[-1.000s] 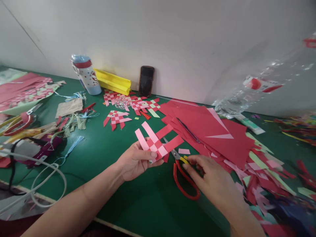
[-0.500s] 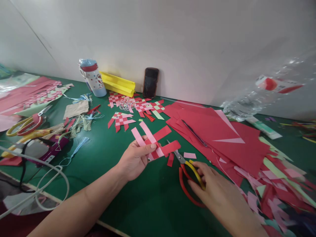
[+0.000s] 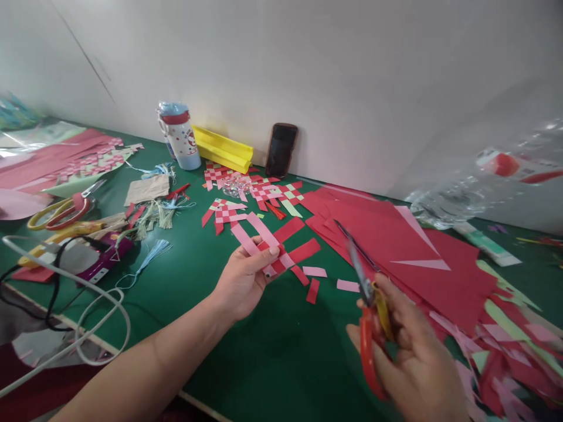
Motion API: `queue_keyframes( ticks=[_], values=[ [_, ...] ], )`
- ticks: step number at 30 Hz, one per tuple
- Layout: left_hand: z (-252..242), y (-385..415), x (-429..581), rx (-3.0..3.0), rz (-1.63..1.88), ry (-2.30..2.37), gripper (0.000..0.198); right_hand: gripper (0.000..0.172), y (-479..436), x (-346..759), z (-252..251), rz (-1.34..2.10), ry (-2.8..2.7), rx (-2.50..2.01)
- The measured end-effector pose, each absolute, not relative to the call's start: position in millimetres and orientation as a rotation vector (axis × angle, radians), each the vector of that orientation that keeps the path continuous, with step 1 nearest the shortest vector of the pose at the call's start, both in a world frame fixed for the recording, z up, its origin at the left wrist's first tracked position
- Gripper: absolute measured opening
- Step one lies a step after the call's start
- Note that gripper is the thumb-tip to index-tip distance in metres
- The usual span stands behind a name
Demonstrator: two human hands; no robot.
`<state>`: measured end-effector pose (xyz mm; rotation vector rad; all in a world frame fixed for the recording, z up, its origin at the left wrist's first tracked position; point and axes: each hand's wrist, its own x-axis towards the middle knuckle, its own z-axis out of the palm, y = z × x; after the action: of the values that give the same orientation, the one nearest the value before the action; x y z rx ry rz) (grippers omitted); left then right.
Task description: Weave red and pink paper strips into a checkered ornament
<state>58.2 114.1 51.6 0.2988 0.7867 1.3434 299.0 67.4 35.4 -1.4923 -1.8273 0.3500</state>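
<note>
Between thumb and fingers, my left hand (image 3: 246, 275) pinches a small weave of pink and red paper strips (image 3: 288, 255), its strip ends fanning out. My right hand (image 3: 409, 351) grips scissors (image 3: 369, 310) with red and yellow handles. Their blades point up and away, clear of the weave and slightly blurred. Short cut-off pieces, a pink one (image 3: 348, 285) and a red one (image 3: 312, 291) among them, lie on the green table (image 3: 281, 351) between my hands.
Red paper sheets (image 3: 396, 234) with tweezers (image 3: 356, 246) on top spread to the right, beside paper scraps (image 3: 505, 363). Behind stand a phone (image 3: 281, 149), a yellow folded holder (image 3: 222, 149) and a flask (image 3: 180, 138). Second scissors (image 3: 65, 211), tassels (image 3: 152, 255) and cables (image 3: 127, 328) lie left.
My right hand has drawn the scissors away from the weave to the right and turned them more upright. More cut pieces lie below the weave. The left hand keeps its hold.
</note>
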Motion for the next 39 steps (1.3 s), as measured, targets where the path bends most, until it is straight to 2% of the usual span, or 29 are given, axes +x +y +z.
queue_keyframes(
  ticks=[4, 16, 24, 39],
  values=[
    [49, 115, 59, 0.318, 1.363, 0.77, 0.023, 0.055, 66, 286, 33, 0.225, -2.077, -1.37],
    [44, 112, 64, 0.374, 1.384, 0.744, 0.03, 0.051, 69, 279, 22, -0.007, -2.205, -1.396],
    [41, 112, 63, 0.407, 1.38, 0.778, 0.037, 0.05, 69, 281, 17, 0.005, -2.196, -1.41],
    [48, 112, 64, 0.275, 1.35, 0.703, 0.036, 0.042, 69, 278, 22, 0.086, -2.156, -1.427]
  ],
)
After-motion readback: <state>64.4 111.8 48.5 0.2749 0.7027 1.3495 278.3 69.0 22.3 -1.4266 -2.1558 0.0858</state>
